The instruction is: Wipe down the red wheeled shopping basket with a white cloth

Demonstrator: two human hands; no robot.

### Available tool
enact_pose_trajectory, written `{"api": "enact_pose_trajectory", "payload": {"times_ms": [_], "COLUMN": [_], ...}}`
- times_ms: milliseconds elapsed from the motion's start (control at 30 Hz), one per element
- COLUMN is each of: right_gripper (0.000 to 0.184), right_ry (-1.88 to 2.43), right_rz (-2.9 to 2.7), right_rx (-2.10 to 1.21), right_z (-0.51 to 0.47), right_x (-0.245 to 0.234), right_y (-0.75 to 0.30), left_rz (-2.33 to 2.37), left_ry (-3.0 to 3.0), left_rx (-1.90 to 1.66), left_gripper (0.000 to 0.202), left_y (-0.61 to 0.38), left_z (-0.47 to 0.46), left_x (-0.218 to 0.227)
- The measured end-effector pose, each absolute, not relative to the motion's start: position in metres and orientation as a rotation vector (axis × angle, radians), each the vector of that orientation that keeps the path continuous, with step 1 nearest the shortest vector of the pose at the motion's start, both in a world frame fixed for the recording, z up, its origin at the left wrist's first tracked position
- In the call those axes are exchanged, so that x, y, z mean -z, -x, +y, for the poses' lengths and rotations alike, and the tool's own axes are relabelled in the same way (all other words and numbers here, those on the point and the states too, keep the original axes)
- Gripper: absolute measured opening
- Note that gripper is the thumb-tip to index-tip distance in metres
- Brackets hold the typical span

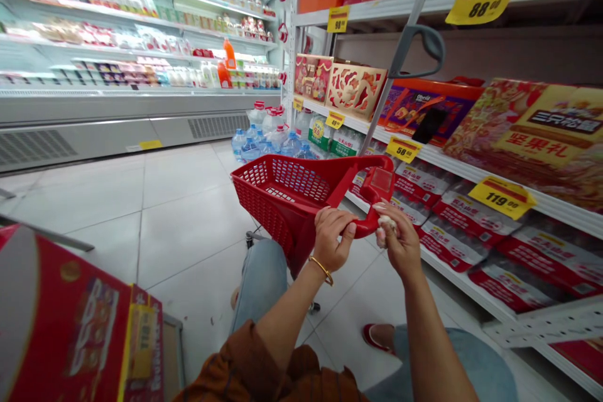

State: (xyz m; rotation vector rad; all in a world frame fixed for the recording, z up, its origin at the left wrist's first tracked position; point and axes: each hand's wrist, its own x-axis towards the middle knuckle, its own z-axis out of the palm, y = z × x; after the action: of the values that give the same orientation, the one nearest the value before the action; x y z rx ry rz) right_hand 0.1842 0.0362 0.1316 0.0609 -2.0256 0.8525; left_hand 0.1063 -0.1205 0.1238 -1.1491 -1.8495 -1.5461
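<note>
Your left hand (332,239) is shut around the handle of a red rolling shopping basket (282,201), with a gold bangle (323,270) on that wrist. Your right hand (400,242), just beside it, pinches a small crumpled white wad (386,229) between its fingers; what it is, you cannot tell. The basket stands on the white tile floor (188,201), near a shelf of shrink-wrapped bottle packs (452,239) and a yellow price tag (502,196).

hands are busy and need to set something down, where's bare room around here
Bare floor tiles spread between the red shopping basket and the refrigerated case, with a narrower strip beside the shelving. It's crowded along that shelving, packed with boxed goods, and where bottled water bunches past the basket.
</note>
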Motion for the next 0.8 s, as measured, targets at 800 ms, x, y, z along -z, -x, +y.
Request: {"api": "enact_pose_trajectory", "payload": {"times_ms": [800], "right_gripper": [0.022], "right_ry": [-0.303], "right_rz": [-2.228], "right_rx": [-0.883], "right_z": [0.047], "right_x": [-0.146], "right_y": [-0.179], "left_rz": [-1.909], "left_ry": [1.124], "left_rx": [1.613], "left_gripper": [0.027], "left_y": [-0.109], "left_z": [-0.130], "left_x": [-0.134]}}
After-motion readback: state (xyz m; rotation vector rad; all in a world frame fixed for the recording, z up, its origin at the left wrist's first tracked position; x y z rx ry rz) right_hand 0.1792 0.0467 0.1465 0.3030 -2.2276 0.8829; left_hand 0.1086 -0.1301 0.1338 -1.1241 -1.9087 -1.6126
